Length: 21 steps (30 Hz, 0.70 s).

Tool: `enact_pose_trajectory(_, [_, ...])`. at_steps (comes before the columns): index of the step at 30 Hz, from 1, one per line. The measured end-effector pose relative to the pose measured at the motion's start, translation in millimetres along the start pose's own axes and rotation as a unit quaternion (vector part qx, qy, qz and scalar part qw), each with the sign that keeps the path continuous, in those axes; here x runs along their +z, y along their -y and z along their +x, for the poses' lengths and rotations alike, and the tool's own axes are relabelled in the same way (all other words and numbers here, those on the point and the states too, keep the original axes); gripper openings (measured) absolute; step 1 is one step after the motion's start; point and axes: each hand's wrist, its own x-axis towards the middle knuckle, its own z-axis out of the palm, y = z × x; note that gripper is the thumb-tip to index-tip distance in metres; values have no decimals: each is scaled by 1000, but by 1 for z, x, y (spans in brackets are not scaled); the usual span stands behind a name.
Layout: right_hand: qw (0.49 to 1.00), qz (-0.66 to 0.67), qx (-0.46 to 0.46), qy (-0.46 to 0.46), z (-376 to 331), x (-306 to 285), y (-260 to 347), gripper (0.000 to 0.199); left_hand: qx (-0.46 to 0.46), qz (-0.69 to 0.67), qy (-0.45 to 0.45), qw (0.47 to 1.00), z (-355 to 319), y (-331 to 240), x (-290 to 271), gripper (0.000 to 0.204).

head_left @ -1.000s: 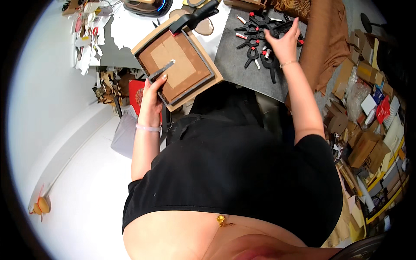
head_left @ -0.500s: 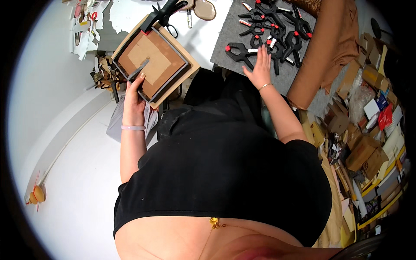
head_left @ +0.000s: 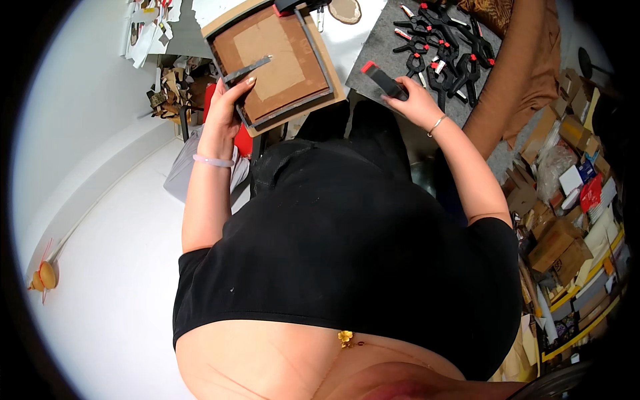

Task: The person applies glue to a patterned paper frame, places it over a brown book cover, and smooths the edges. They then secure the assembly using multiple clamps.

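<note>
White table [head_left: 357, 33], grey mat [head_left: 387, 50], black spring clamps [head_left: 447, 47], framed board [head_left: 277, 63]

Both forearms rise from the lower part of the view and reach forward and up. The left hand [head_left: 227, 107] is raised on a nearly straight arm, its fingers [head_left: 245, 83] curled in a grip with the thumb alongside, a pale band on the wrist. The right hand [head_left: 415, 101] has the elbow bent outward, fingers closed in a loose fist, a thin bracelet on the wrist
</note>
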Motion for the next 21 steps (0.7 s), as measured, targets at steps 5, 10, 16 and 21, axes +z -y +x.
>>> enact_pose_trajectory(5, [996, 6, -48, 78, -16, -30, 78, 56, 17, 22, 69, 997, -1, -13, 4, 50])
enact_pose_trajectory(10, [983, -61, -66, 161, -13, -46, 114, 54, 24, 52, 120, 991, 0, -22, 8, 49])
enact_pose_trajectory(16, [966, -149, -88, 193, -9, -49, 130, 55, 26, 94, 148, 984, 7, -23, 12, 50])
enact_pose_trajectory(21, [961, -185, -106, 176, -5, -39, 131, 60, 31, 106, 167, 980, 17, -16, 10, 53])
